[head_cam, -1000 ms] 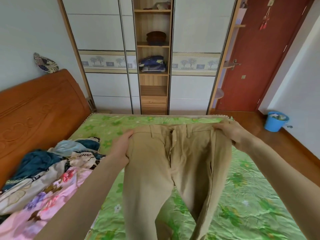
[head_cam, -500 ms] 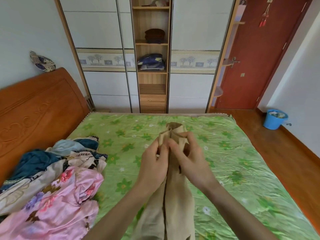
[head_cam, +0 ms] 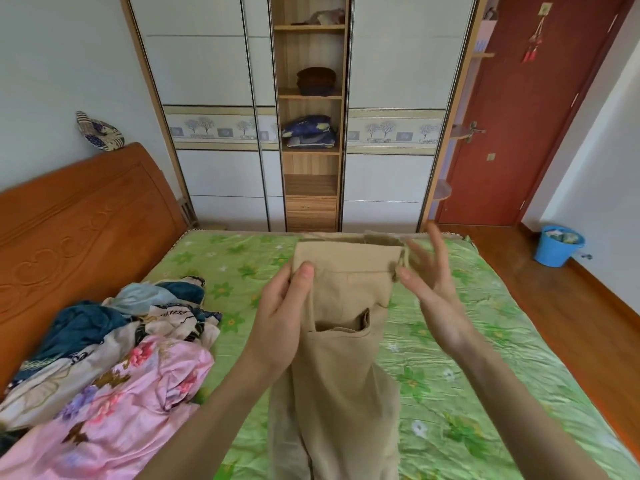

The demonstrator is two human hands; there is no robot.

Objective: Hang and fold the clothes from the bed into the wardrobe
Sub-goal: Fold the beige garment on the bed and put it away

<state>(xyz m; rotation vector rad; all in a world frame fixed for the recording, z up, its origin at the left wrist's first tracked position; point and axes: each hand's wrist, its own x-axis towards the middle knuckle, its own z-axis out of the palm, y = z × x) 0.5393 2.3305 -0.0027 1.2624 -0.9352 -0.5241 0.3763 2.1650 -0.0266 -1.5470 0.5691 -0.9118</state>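
The left hand pinches the khaki trousers at the waistband above the bed; the right hand pinches its other end, fingers splayed. The wardrobe shelves hold folded clothes — dark brown, blue — and the blue bucket holds scraps; no writing is legible.

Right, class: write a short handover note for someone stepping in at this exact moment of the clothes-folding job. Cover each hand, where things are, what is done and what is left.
Left hand: pinches the waistband corner of the tan trousers, thumb on front.
Right hand: fingers spread, thumb and forefinger at the other waistband end; grip blurred, uncertain.
Trousers: folded lengthwise, back pocket facing you, held up over the green bed, legs hanging down.
Pile of unfolded clothes: on the bed's left side.
Wardrobe: centre shelves open, some folded items already there.
Left: finish folding the trousers, shelve them, then work through the pile.
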